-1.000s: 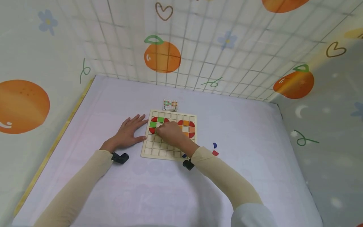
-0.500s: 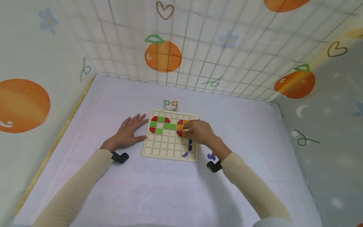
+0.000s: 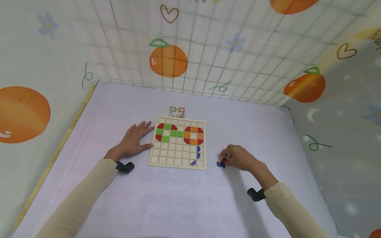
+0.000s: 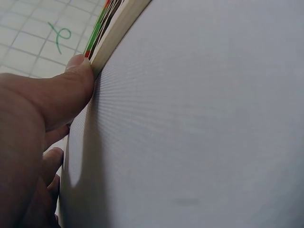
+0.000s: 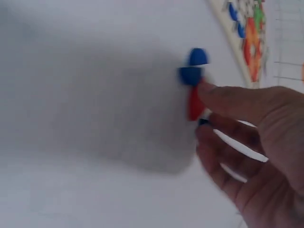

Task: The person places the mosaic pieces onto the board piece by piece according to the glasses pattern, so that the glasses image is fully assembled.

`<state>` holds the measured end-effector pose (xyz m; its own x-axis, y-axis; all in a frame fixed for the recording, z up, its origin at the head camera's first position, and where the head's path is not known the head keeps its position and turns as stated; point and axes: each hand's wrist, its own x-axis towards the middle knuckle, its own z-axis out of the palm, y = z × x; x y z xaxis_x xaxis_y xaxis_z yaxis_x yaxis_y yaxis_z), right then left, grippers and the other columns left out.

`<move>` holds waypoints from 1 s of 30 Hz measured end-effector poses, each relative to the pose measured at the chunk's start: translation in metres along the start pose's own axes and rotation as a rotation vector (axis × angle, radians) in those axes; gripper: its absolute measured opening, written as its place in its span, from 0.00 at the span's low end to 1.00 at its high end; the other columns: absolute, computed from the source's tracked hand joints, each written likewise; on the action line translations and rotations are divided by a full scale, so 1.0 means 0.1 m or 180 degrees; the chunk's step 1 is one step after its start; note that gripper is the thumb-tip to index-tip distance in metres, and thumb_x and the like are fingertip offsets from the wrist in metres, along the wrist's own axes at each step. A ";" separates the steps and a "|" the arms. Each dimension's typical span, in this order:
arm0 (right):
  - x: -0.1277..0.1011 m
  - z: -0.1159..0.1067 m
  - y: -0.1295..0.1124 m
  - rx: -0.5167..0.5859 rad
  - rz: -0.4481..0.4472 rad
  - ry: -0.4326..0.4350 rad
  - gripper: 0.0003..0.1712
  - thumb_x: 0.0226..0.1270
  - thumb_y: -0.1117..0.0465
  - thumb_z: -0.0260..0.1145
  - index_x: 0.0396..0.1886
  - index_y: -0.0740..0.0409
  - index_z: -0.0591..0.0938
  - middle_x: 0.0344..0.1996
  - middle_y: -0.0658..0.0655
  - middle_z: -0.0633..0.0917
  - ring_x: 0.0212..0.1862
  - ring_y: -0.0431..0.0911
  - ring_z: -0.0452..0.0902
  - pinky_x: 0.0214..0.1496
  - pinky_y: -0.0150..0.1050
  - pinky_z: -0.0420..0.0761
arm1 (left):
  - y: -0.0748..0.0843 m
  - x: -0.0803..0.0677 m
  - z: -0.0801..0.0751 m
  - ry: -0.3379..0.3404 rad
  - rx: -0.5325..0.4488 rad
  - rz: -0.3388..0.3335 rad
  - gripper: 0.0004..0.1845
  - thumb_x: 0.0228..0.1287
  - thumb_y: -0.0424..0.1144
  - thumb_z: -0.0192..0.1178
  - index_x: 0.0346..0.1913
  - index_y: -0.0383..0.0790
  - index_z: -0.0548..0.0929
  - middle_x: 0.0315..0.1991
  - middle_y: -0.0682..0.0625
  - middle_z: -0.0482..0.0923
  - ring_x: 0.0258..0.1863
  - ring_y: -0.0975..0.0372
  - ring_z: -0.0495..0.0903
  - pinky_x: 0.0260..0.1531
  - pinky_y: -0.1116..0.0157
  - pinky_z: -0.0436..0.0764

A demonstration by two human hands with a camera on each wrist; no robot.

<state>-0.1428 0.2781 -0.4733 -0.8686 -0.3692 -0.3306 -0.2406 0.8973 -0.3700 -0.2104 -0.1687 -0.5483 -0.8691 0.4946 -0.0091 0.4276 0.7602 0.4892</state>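
Observation:
My left hand [image 3: 132, 140] lies spread at the left of a wooden grid board [image 3: 172, 153], its thumb [image 4: 71, 90] and fingertips touching the board's edge. Off the board's right side, my right hand [image 3: 241, 158] pinches a red quarter-circle tile [image 5: 194, 103] between thumb and fingers, low over the table; that view is blurred. Loose blue rounded tiles [image 5: 191, 75] lie beside the red one, and a dark blue one [image 5: 204, 122] shows by the fingertips. On the board, red and green tiles [image 3: 167, 126] form a ring on the left, red and orange tiles [image 3: 193, 129] another on the right.
Behind the board lies a small pattern card [image 3: 177, 111] with a similar design. Several blue tiles [image 3: 198, 155] sit in the board's lower right cells. A white cloth [image 3: 166, 201] covers the table, with printed fabric walls [image 3: 202, 56] behind and at the sides.
My right hand has gone from the board's left ring to its right ring, then off the board to the loose tiles, where it pinches a red one. The left hand stays put.

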 end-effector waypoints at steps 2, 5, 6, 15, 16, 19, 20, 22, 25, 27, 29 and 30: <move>-0.02 0.06 0.05 0.0010 -0.0100 0.0043 0.17 0.54 0.67 0.77 0.46 0.54 0.89 0.36 0.49 0.82 0.39 0.44 0.77 0.42 0.35 0.83 | 0.00 -0.01 0.00 0.0002 0.0007 -0.0005 0.43 0.63 0.56 0.64 0.77 0.46 0.59 0.78 0.46 0.46 0.77 0.51 0.39 0.73 0.47 0.35; -0.03 0.11 0.11 -0.0041 -0.0225 0.0157 0.16 0.53 0.69 0.78 0.42 0.54 0.89 0.32 0.47 0.80 0.36 0.41 0.75 0.38 0.31 0.81 | 0.00 -0.01 -0.01 0.0014 0.0024 0.0005 0.43 0.63 0.55 0.65 0.77 0.46 0.59 0.78 0.46 0.46 0.77 0.51 0.39 0.73 0.47 0.36; -0.03 0.12 0.13 -0.0045 -0.0261 0.0190 0.14 0.52 0.70 0.78 0.40 0.55 0.89 0.32 0.47 0.79 0.35 0.41 0.74 0.37 0.30 0.80 | 0.00 -0.01 -0.01 0.0021 0.0024 0.0010 0.43 0.63 0.55 0.65 0.77 0.46 0.59 0.78 0.46 0.46 0.77 0.51 0.39 0.73 0.47 0.36; 0.03 0.13 0.14 0.0169 -0.0124 0.0212 0.14 0.53 0.70 0.77 0.38 0.56 0.86 0.31 0.48 0.80 0.35 0.43 0.76 0.40 0.36 0.82 | -0.04 0.00 0.01 -0.0016 0.0073 -0.0021 0.44 0.64 0.56 0.64 0.77 0.47 0.58 0.79 0.47 0.44 0.77 0.52 0.37 0.73 0.48 0.34; 0.03 0.13 0.14 0.0166 -0.0104 0.0194 0.14 0.54 0.71 0.76 0.40 0.56 0.86 0.32 0.48 0.80 0.35 0.43 0.75 0.41 0.36 0.82 | -0.03 0.00 0.01 -0.0018 0.0061 -0.0022 0.44 0.64 0.56 0.64 0.77 0.47 0.58 0.79 0.47 0.44 0.77 0.52 0.37 0.73 0.48 0.34; 0.04 0.12 0.13 0.0169 -0.0046 0.0126 0.15 0.56 0.70 0.75 0.42 0.54 0.86 0.32 0.47 0.79 0.36 0.44 0.74 0.41 0.35 0.82 | -0.01 0.00 0.00 -0.0018 0.0014 -0.0015 0.43 0.63 0.56 0.64 0.77 0.47 0.59 0.79 0.47 0.45 0.77 0.52 0.37 0.73 0.48 0.34; 0.05 0.10 0.13 0.0201 -0.0036 0.0119 0.14 0.57 0.71 0.74 0.43 0.55 0.86 0.32 0.48 0.79 0.36 0.44 0.74 0.41 0.35 0.82 | -0.01 0.00 0.00 -0.0014 0.0001 -0.0012 0.43 0.63 0.56 0.64 0.77 0.47 0.59 0.79 0.47 0.45 0.77 0.52 0.37 0.73 0.47 0.35; 0.06 0.06 0.12 0.0284 -0.0064 0.0158 0.14 0.58 0.73 0.72 0.43 0.56 0.86 0.32 0.49 0.80 0.37 0.45 0.75 0.40 0.36 0.82 | 0.01 -0.01 -0.01 -0.0015 -0.0008 -0.0016 0.43 0.63 0.55 0.65 0.77 0.46 0.59 0.79 0.47 0.45 0.77 0.52 0.38 0.73 0.47 0.35; 0.11 -0.01 0.09 0.0445 -0.0179 0.0298 0.14 0.58 0.75 0.70 0.43 0.59 0.86 0.33 0.50 0.81 0.38 0.46 0.76 0.41 0.37 0.83 | 0.01 -0.02 -0.01 -0.0022 0.0014 -0.0022 0.43 0.63 0.55 0.64 0.77 0.46 0.59 0.79 0.47 0.45 0.77 0.52 0.37 0.73 0.48 0.35; 0.17 -0.05 0.04 0.0522 -0.0283 0.0388 0.14 0.59 0.76 0.68 0.44 0.60 0.86 0.35 0.51 0.82 0.39 0.46 0.77 0.43 0.38 0.84 | 0.01 -0.02 -0.01 -0.0012 0.0016 -0.0020 0.43 0.63 0.55 0.65 0.77 0.46 0.59 0.79 0.47 0.44 0.77 0.52 0.37 0.73 0.48 0.35; 0.25 -0.07 -0.04 0.0594 -0.0388 0.0428 0.14 0.61 0.76 0.67 0.45 0.61 0.86 0.37 0.52 0.84 0.40 0.46 0.78 0.45 0.39 0.84 | 0.00 -0.02 0.00 0.0014 0.0019 -0.0013 0.43 0.63 0.55 0.65 0.77 0.47 0.59 0.79 0.48 0.45 0.77 0.52 0.38 0.73 0.48 0.35; 0.30 -0.08 -0.09 0.0627 -0.0437 0.0430 0.14 0.62 0.76 0.66 0.45 0.61 0.85 0.38 0.53 0.84 0.40 0.46 0.78 0.46 0.39 0.84 | 0.00 -0.01 0.01 0.0025 0.0017 -0.0009 0.43 0.63 0.55 0.65 0.77 0.47 0.59 0.79 0.48 0.45 0.77 0.52 0.38 0.73 0.48 0.35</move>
<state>-0.1698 0.2605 -0.4730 -0.8868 -0.4366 -0.1519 -0.2825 0.7719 -0.5695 -0.2093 -0.1692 -0.5492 -0.8722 0.4892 -0.0035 0.4265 0.7639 0.4843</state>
